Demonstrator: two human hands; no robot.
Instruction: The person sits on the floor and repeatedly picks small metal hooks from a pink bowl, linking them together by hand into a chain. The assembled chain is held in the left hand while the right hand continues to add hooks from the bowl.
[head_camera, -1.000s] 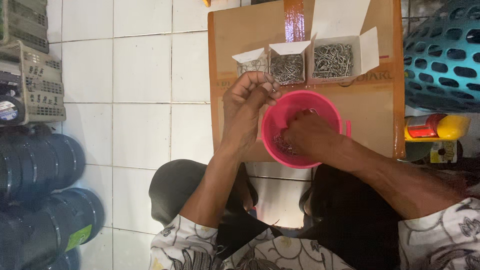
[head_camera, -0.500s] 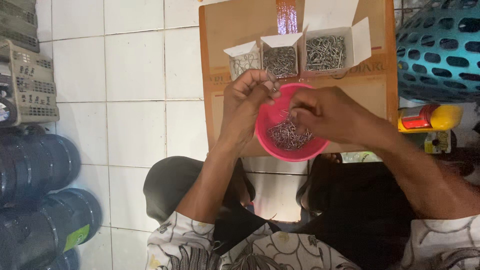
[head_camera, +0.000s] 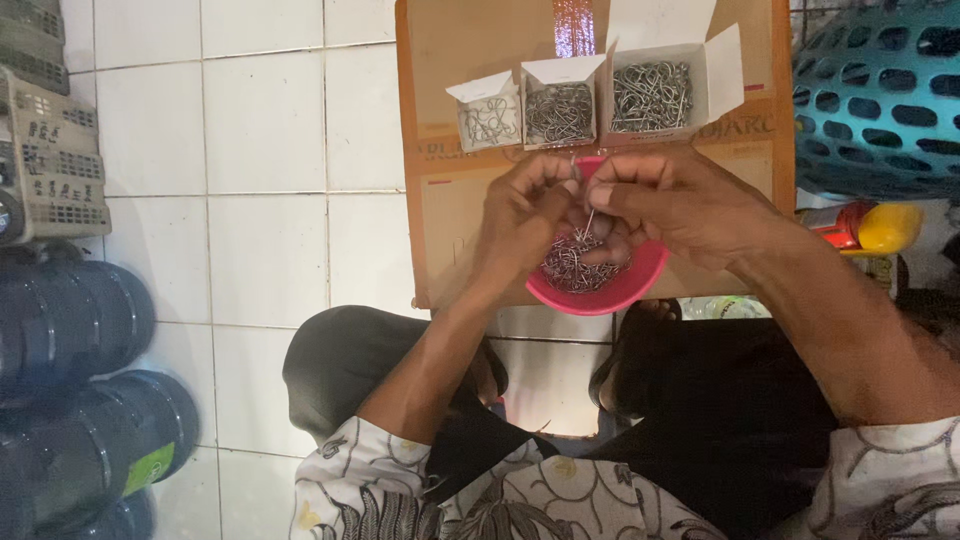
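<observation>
A pink bowl full of small metal hooks sits on a flat cardboard sheet on the tiled floor. My left hand and my right hand meet just above the bowl's far rim. Each pinches a thin metal hook between the fingertips; the two hooks touch or tangle between the hands. Beyond the hands stand three open white boxes of hooks: a small one, a middle one and a larger one.
A teal perforated basket stands at the right, with a yellow and red object below it. Dark blue drums and grey crates line the left. My knees in black cloth are near the bottom.
My right hand has come up out of the bowl with a hook and joined the left hand above the rim. The view has shifted slightly.
</observation>
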